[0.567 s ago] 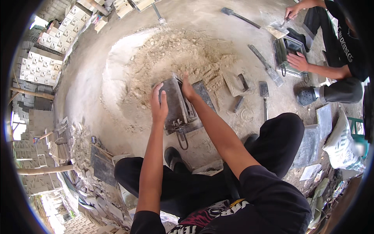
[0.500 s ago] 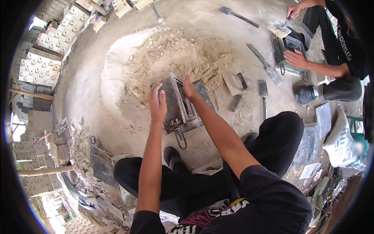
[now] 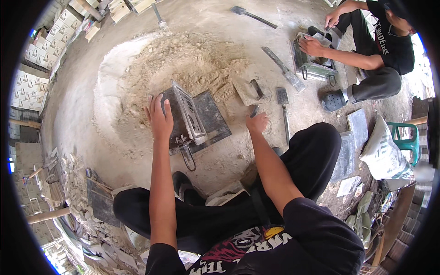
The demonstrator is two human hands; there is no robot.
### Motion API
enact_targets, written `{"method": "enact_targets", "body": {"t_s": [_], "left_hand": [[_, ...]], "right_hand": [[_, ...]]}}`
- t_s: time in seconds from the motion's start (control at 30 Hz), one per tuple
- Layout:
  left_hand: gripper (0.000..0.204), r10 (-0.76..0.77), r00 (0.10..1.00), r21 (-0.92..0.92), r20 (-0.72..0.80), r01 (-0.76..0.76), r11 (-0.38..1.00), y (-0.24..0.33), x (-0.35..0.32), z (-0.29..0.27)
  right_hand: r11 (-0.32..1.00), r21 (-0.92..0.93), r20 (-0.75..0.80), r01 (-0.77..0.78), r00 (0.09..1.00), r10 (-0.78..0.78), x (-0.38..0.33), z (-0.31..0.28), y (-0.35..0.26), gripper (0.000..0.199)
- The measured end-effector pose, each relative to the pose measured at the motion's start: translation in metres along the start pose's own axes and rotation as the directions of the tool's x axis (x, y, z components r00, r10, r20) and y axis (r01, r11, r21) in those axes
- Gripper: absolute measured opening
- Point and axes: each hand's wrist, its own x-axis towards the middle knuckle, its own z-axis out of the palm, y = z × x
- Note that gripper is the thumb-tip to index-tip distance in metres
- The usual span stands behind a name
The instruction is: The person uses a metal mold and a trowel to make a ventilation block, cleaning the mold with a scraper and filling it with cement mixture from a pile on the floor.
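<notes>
A dark metal mould [image 3: 188, 114] with an upright patterned plate and a wire loop stands in front of me on a flat dark board [image 3: 217, 126]. My left hand [image 3: 160, 118] lies against the mould's left side, fingers stretched out. To the right of the board, my right hand [image 3: 258, 122] is low at the floor, its fingers closed round a short dark bar [image 3: 255, 110]. Part of that bar is hidden by the fingers. Just beyond it sits a dusty square float [image 3: 245, 94] with a raised dark handle.
Sandy powder [image 3: 183, 64] is heaped beyond the mould. A flat-bladed tool [image 3: 283, 97] and a long metal bar [image 3: 284, 68] lie to the right. A co-worker [image 3: 366, 50] squats at another mould [image 3: 314, 64]. A white sack [image 3: 385, 151] leans by a green chair [image 3: 410, 137].
My right hand has left the mould, moved right and closed on the short bar. My left hand stays at the mould. The view has shifted; the co-worker's hands are now together over their mould.
</notes>
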Motion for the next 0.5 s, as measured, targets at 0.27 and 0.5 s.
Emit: {"method": "enact_targets", "body": {"t_s": [0.27,0.5], "left_hand": [[0.043,-0.060,0.997,-0.349,0.048,0.073,0.934,0.005,0.005,-0.003],[0.038,-0.093,0.995,-0.415,0.044,0.103,0.904,-0.007,0.001,-0.004]], "right_hand": [[0.942,0.332,0.074,-0.052,0.997,0.029,-0.010,0.027,0.012,0.044],[0.679,0.719,0.228,0.151,0.871,-0.435,-0.084,0.008,-0.038,0.035]]}}
